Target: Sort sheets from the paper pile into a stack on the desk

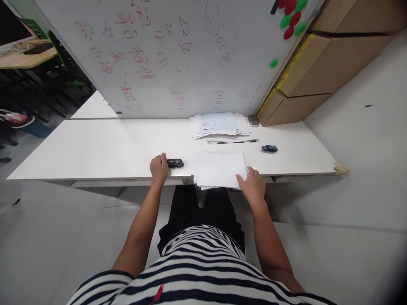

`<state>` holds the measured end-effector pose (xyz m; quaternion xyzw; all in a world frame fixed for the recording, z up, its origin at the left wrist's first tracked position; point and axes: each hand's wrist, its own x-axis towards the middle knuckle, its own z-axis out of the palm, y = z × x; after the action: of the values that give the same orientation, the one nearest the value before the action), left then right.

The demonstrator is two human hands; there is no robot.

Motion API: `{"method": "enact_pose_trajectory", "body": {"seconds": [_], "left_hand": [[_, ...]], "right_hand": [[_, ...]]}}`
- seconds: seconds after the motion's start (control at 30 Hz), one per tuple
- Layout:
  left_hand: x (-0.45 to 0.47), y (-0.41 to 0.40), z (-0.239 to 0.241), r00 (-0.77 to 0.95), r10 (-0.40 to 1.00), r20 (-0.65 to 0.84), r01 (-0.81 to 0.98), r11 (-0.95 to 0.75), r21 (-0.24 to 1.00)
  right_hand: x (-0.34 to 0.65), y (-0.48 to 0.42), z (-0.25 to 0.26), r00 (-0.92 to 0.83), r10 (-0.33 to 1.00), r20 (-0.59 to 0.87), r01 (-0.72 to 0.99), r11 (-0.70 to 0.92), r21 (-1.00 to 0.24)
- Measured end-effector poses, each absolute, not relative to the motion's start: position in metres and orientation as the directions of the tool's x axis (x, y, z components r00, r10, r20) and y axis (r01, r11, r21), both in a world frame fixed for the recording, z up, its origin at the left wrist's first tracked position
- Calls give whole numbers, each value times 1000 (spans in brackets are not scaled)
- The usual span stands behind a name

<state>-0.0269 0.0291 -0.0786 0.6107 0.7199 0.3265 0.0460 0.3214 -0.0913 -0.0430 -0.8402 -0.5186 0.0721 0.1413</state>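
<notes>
Closest in is a striped shirt (203, 254), then the right hand (253, 183), thumb on top, its grip pinching the right edge of a white paper stack (220, 168) that pokes past the near edge of the bench (95, 148). The left hand (159, 168) has its grip wrapped round one end of a black stapler (176, 163), left of the stack. Further back: a small dark blue thing (269, 148) off right, a skinny pen-looking thing (232, 141), then a messier paper pile (219, 124) by the whiteboard (190, 76).
</notes>
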Motion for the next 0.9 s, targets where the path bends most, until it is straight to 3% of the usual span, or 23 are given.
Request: {"method": "enact_pose_trajectory", "body": {"seconds": [0.1, 0.3, 0.47, 0.57, 0.7, 0.9], "left_hand": [[-27, 30, -79, -243, 908, 340, 856, 35, 516], [-27, 31, -80, -230, 909, 347, 879, 40, 475], [-27, 31, -79, -211, 905, 369, 903, 36, 429], [-28, 30, -79, -196, 911, 363, 907, 29, 419], [-29, 32, -80, -173, 914, 368, 921, 18, 389], [-29, 34, -81, -171, 915, 365, 916, 11, 401]], "right_hand": [[320, -103, -49, 458, 882, 111, 875, -424, -235], [321, -94, -46, 355, 889, 290, 924, -287, -253], [311, -7, -22, -19, 937, 350, 990, 66, -122], [316, 67, -11, -218, 945, 244, 975, 219, 23], [332, 140, -3, -169, 981, -92, 966, 183, 183], [345, 172, -7, -182, 945, -273, 958, 233, 169]]}}
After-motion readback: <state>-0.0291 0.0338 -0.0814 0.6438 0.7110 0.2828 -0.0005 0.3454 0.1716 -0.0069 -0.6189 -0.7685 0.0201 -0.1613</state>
